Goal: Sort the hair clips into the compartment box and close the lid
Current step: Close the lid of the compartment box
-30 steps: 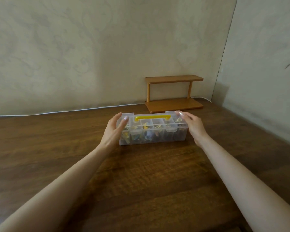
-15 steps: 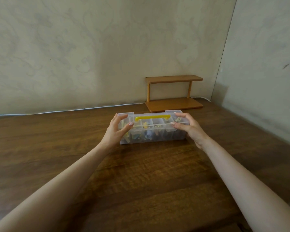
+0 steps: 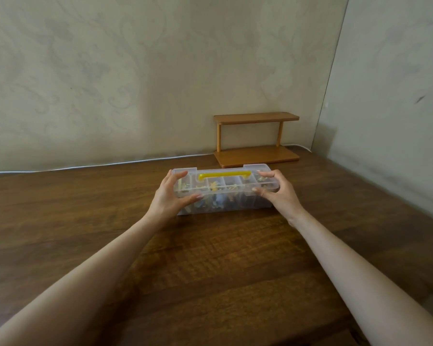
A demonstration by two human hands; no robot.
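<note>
**Two hands pinching the box lid shut**

Both hands are on the clear box [image 3: 225, 207], which sits mid-counter [image 3: 210, 265], just on the near side of a small wooden shelf [image 3: 256, 156]. The left hand [image 3: 169, 196] pinches the left end of the lid [image 3: 235, 183], fingers curled over the top and thumb on the near edge. The right hand [image 3: 279, 193] does the same at the right end, thumb by the near latch tab. Gripping both ends probably keeps the pressure even and stops the box sliding. The lid looks flat down; I can't tell if the latches have clicked. Hair clips [image 3: 214, 188] are inside the compartments, seen through the lid, so sorting looks done. A yellow handle [image 3: 224, 175] lies flat between the hands.
</note>
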